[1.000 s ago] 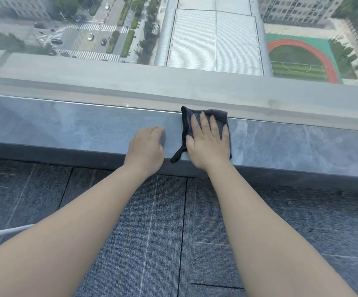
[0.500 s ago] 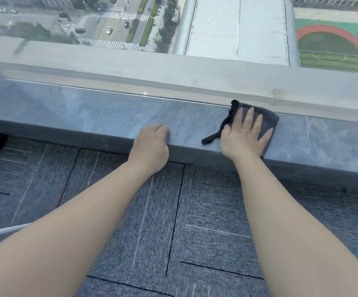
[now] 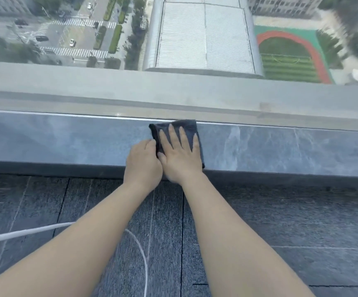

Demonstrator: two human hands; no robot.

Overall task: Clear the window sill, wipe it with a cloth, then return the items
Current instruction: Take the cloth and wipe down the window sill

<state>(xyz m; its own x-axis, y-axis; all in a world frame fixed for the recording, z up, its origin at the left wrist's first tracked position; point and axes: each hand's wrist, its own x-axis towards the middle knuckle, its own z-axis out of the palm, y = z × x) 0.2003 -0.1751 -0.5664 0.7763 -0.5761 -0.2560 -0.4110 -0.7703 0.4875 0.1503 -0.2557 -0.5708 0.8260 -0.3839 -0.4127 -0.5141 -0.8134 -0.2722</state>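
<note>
I see my right hand (image 3: 181,156) spread flat, fingers splayed, palm pressed down on the cloth (image 3: 175,127), a dark grey, soft-looking rectangle of napped fabric folded to a neat pad. The cloth lies on the window sill (image 3: 281,148), reaching from the far edge at the glass back to the near lip, with its near right corner hanging just past that lip. The sill is a long slab of polished grey-blue stone with pale marbled veins, smooth and faintly reflective, with a darker square front edge. My left hand (image 3: 143,162) sits just left of the right, touching it at the thumb side; its fingers are curled loosely, knuckles up, resting on the sill against the cloth's left edge, and I cannot tell whether they pinch the fabric. Below the sill the floor (image 3: 281,221) is ribbed dark grey carpet tile with thin seams. A white cable (image 3: 23,232), round and smooth, crosses the carpet at near left and curves under my left forearm.
</note>
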